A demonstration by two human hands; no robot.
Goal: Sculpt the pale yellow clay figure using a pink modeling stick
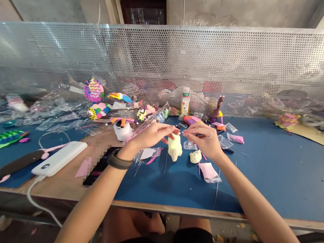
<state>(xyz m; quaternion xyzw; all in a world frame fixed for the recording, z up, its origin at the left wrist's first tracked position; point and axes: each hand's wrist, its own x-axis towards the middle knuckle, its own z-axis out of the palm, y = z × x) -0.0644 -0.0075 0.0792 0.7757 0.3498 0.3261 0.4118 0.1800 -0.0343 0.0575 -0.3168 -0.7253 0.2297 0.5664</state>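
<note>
Blue tabletop [270, 163]; left hand [155, 133] partly hides yellow figure [174, 149].

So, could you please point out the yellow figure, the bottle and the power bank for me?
Yellow figure [174, 148]: head view, middle of its body.
Bottle [184, 105]: head view, on its label.
Power bank [62, 157]: head view, its white upper face.

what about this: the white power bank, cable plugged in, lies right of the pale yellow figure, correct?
Not quite: the head view shows the white power bank, its cable plugged in, lying left, not right, of the pale yellow figure.
</note>
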